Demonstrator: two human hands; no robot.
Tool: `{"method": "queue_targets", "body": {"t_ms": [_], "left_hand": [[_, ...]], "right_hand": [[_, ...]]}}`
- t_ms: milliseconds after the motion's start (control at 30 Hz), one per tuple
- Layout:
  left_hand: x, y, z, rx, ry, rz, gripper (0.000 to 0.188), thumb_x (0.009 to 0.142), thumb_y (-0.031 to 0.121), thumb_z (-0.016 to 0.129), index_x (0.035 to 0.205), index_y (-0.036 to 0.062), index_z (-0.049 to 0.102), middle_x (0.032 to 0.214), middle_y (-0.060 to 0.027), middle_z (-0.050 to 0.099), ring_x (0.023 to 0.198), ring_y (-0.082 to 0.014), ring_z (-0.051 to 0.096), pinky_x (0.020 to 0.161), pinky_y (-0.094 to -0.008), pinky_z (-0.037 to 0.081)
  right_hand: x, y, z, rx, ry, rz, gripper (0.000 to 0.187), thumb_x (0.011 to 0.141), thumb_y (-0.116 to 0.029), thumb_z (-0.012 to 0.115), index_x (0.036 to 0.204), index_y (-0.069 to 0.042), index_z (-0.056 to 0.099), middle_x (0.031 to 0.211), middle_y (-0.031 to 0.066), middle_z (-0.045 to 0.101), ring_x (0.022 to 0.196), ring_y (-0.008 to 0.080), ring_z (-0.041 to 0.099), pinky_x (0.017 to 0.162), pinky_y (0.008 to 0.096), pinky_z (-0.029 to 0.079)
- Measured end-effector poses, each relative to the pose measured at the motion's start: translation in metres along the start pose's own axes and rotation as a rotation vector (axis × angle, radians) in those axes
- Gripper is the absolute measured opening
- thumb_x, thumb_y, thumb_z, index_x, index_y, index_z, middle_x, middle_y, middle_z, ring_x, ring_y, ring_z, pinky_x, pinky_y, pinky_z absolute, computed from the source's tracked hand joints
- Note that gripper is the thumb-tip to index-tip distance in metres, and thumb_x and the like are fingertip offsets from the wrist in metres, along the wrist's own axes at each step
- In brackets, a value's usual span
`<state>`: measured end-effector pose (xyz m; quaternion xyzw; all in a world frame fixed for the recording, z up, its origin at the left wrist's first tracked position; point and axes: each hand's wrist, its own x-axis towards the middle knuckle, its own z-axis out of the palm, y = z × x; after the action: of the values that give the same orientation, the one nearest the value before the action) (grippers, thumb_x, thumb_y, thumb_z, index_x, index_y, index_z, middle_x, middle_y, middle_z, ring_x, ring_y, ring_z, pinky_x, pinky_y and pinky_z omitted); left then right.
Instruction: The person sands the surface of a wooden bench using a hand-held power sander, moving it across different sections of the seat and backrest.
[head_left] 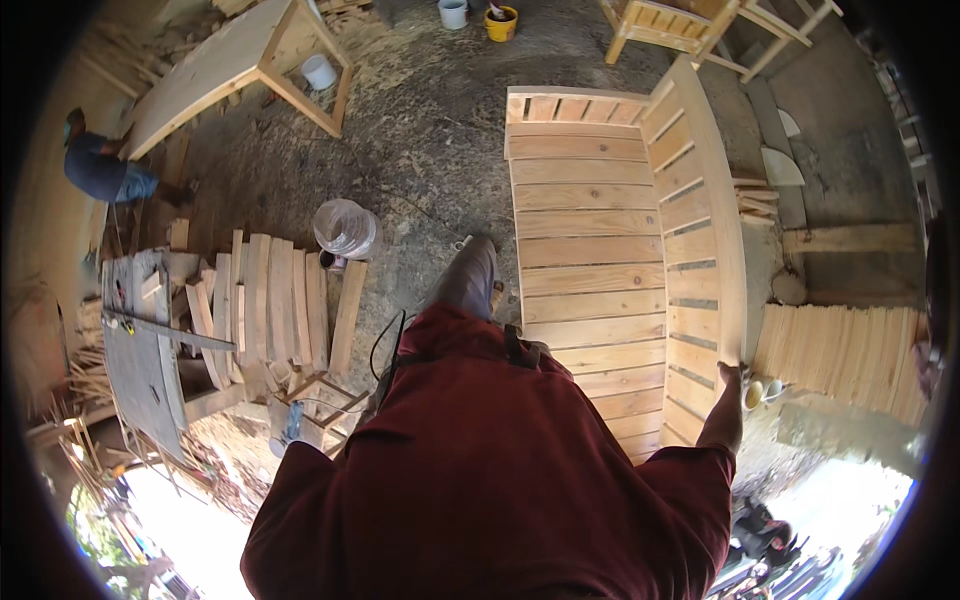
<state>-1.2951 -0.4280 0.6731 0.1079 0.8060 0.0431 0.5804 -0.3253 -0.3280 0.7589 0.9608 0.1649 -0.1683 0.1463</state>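
My right hand [729,374] reaches out to the right and is closed on the top edge of an upright slatted side panel [700,200]. The panel stands along the right side of a large pale wooden slatted platform [585,250] lying on the dirt floor in front of me. My own maroon shirt [500,480] fills the lower middle of the view, and one trousered leg [470,280] steps forward beside the platform's left edge. My left hand is hidden from the camera.
Loose curved planks [270,300] lie piled at left beside a clear plastic jar [345,228]. A power tool [290,425] and black cable [385,345] lie near my left side. A wooden table [220,65], buckets [500,22], a slat stack [840,350] and a crouching person [100,170] surround me.
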Motion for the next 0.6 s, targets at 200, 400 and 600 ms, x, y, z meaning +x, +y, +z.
{"method": "queue_targets", "body": {"t_ms": [200,400,600], "left_hand": [[-0.003,-0.005,0.018,-0.124,0.039,-0.135,0.053,0.097,0.044,0.052,0.134,0.0053,0.053,0.128,-0.0102,0.063,0.109,-0.0256,0.063,0.092,-0.0448,0.051],[0.068,0.084,-0.043,-0.773,0.018,-0.202,0.054,0.096,0.053,0.047,0.127,0.0105,0.058,0.131,-0.0052,0.062,0.113,-0.0217,0.059,0.094,-0.0437,0.048],[0.181,0.222,-0.237,-0.683,0.488,-0.104,0.049,0.096,0.046,0.051,0.131,0.0118,0.055,0.120,-0.0124,0.065,0.100,-0.0243,0.066,0.080,-0.0415,0.052]], "right_hand": [[-0.109,-0.120,0.059,0.022,0.315,-0.232,0.093,0.084,-0.064,0.062,0.157,-0.018,0.027,0.159,0.0161,0.031,0.146,0.0359,0.030,0.113,0.0544,0.035],[-0.396,-0.390,0.040,0.169,-0.839,-1.318,0.047,0.098,-0.039,0.051,0.125,-0.002,0.060,0.111,0.0187,0.070,0.099,0.0370,0.067,0.091,0.0475,0.052],[-0.544,-0.646,-0.015,-0.181,-0.641,-1.759,0.044,0.098,-0.038,0.049,0.124,-0.006,0.062,0.115,0.0185,0.069,0.103,0.0365,0.066,0.093,0.0480,0.050]]}}
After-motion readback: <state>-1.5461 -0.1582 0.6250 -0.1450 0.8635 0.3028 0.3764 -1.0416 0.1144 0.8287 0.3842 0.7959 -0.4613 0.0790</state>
